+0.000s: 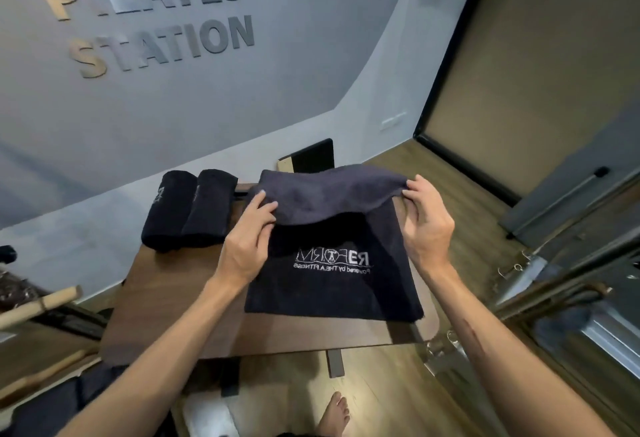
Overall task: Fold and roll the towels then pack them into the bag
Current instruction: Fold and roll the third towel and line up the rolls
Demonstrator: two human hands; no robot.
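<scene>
**Two hands lift the far edge of a dark towel**

Two bare hands hold up the far edge of a dark navy terry towel with a white printed logo (332,284), which lies spread on the brown wooden bench (166,315). The left hand (247,239) pinches the towel's far left corner between thumb and curled fingers (266,202); the right hand (427,222) grips the far right corner the same way. Between them the raised edge sags in a soft fold over the flat part, whose near hem lies close to the bench's near edge. The white logo reads upside down from the wearer's side.

Just left of the spread towel, at the bench's far left, two rolled dark towels (188,209) lie side by side, touching each other. The left wrist is close to the nearer roll.

On the grey wall beyond, raised letters (156,17) spell a studio name. A bare foot (336,412) stands on the wooden floor (398,402) near the bench.
</scene>
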